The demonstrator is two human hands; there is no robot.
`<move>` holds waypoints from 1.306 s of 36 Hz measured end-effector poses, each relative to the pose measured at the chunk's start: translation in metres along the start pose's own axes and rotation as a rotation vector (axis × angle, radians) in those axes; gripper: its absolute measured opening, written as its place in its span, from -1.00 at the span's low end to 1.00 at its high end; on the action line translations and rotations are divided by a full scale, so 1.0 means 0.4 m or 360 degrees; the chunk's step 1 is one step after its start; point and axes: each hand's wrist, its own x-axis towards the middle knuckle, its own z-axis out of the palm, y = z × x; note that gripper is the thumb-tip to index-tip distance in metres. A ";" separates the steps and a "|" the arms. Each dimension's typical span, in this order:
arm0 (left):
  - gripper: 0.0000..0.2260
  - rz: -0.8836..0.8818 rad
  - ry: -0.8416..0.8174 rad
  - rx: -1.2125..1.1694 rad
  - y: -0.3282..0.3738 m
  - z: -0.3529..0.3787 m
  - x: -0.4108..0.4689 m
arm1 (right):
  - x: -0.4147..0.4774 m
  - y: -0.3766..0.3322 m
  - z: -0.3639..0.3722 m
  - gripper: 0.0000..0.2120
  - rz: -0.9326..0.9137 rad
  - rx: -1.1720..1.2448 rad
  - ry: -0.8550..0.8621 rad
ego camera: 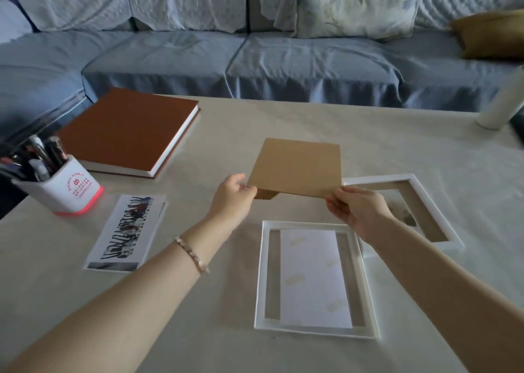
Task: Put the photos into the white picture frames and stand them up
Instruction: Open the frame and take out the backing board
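A brown backing board point(296, 167) is held above the table by both hands, my left hand point(234, 195) pinching its near left corner and my right hand point(354, 207) its near right corner. Below it a white picture frame point(262, 273) lies face down, with a photo point(314, 279) resting white side up inside it. A second white frame point(425, 200) lies flat to the right, partly behind my right hand. Another photo point(129, 231) with dark figures lies face up on the left of the table.
A brown-covered book point(127, 130) lies at the back left. A white pen holder point(61, 191) full of pens stands at the left edge. A white cylinder point(500, 103) stands at the far right. A blue sofa point(255, 61) runs behind the table.
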 end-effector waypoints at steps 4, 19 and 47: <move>-0.65 0.0035 -0.0243 0.0353 -0.077 -0.009 -0.056 | 0.069 0.011 0.025 -0.85 0.0051 -0.0110 0.0071; -0.73 0.0332 -0.0434 0.0483 -0.134 0.023 -0.198 | -0.114 0.101 -0.140 -0.60 -0.0069 -0.1497 -0.0136; -0.41 0.0809 -0.0189 0.0543 -0.109 0.040 -0.248 | -0.178 0.083 -0.117 -0.96 -0.0245 -0.0661 -0.0156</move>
